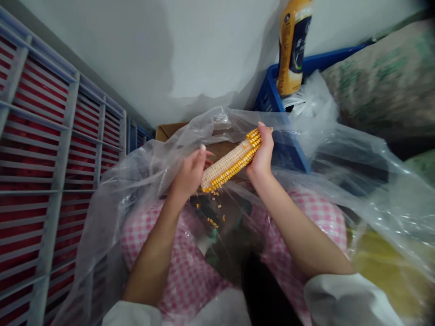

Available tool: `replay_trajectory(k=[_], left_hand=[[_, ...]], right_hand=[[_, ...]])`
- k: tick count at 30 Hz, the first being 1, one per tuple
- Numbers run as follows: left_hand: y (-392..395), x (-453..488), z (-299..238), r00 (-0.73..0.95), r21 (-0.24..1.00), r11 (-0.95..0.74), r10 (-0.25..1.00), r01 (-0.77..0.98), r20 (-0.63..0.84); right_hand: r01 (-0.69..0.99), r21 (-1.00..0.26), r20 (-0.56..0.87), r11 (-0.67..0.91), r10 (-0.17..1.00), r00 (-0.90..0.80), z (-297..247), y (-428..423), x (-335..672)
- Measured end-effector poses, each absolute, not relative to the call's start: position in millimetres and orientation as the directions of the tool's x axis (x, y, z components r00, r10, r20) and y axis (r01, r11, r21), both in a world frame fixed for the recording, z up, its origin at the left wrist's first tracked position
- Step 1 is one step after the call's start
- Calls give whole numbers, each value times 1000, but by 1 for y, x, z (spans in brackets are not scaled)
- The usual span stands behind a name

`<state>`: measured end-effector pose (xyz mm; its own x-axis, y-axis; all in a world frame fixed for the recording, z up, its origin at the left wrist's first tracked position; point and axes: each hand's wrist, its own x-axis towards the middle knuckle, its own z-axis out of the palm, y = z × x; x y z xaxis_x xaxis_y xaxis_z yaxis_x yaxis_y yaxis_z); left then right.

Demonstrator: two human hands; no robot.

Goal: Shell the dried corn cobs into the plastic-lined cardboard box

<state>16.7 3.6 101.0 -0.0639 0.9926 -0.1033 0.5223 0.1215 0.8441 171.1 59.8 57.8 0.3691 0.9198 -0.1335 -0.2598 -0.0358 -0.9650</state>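
A partly stripped corn cob (228,165) slants across the middle of the view. Its upper face is bare and pale, while yellow kernels remain along the lower side and at the right end. My right hand (262,153) grips that right end with the thumb on top. Close beside the left end is my left hand (190,171), thumb raised and fingers apart, partly hidden; whether it touches the cob I cannot tell. Several loose kernels (213,222) show below the cob, over a clear plastic sheet (112,199) spread across my lap.
Pale slatted plastic crates (64,136) with red contents stand at the left. At the right, a blue crate (272,86) holds a yellow bottle (294,50) and a white plastic bag (316,99). A patterned sack (384,77) lies beyond. Behind the cob sits a cardboard box (168,131) against the wall.
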Motion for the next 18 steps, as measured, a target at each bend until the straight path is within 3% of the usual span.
replay_trajectory(k=[3, 6, 8, 12, 18], left_hand=[[-13, 33, 102, 74, 657, -31, 997, 753, -37], [-20, 48, 98, 55, 403, -21, 996, 915, -75], [-19, 51, 95, 35, 316, 8, 991, 949, -130], [-14, 45, 94, 50, 311, 9, 982, 950, -181], [-8, 36, 90, 69, 444, 28, 977, 895, -201]], right_hand=[[-463, -885, -277, -36, 842, 464, 68, 57, 166], [-546, -836, -348, -57, 825, 446, 75, 53, 160], [-532, -843, -357, -77, 820, 447, 75, 51, 157], [-459, -879, -360, -129, 812, 460, 68, 50, 156], [-432, -890, -365, -148, 799, 478, 60, 48, 155]])
